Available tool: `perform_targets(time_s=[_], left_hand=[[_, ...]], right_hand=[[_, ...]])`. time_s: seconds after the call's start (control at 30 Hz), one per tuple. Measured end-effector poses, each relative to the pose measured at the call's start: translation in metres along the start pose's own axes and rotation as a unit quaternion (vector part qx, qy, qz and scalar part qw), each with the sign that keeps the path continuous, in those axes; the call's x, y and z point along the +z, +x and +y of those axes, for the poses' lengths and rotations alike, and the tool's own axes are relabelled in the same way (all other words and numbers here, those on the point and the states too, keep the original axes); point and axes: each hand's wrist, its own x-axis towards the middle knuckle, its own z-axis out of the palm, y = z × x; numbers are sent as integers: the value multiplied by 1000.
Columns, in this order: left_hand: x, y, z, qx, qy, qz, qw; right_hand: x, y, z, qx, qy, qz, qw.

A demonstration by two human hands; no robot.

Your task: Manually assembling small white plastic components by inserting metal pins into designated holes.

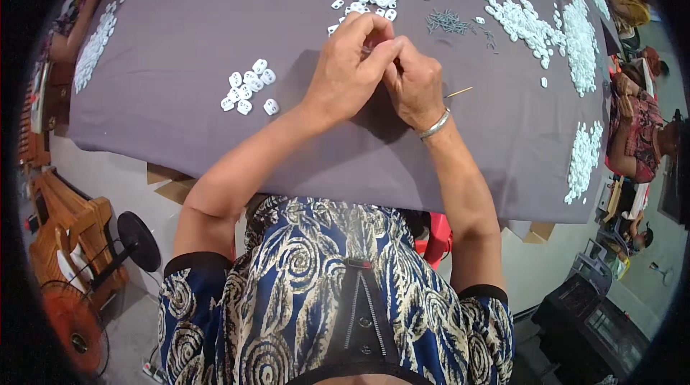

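My left hand (348, 69) and my right hand (415, 83) are pressed together over the grey-covered table (215, 26), fingertips pinched around something small that the fingers hide. A thin wooden stick (460, 91) pokes out to the right of my right hand, which wears a silver bracelet at the wrist. A small cluster of white plastic pieces (248, 87) lies left of my left hand. Another group of white pieces (366, 3) sits just beyond my fingers. A little heap of small grey metal springs (447, 22) lies beyond my right hand.
Large heaps of white pieces (553, 26) cover the far right, with another pile (583, 159) near the right edge and one (95, 47) at the left. Other people sit at the left (79, 8) and right (640, 133) sides. A floor fan (136, 241) stands lower left.
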Motion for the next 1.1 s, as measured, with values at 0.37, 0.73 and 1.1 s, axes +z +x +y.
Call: perform_targets(time_s=[0.37, 0.73, 1.1], left_hand=[[-99, -34, 17, -112, 117, 19, 987], [-128, -57, 28, 10, 334, 100, 937], [-78, -39, 19, 59, 263, -35, 962]], right_hand=[[-27, 11, 20, 62, 63, -22, 996], [-10, 5, 11, -27, 35, -100, 994], [2, 2, -10, -65, -63, -139, 986]])
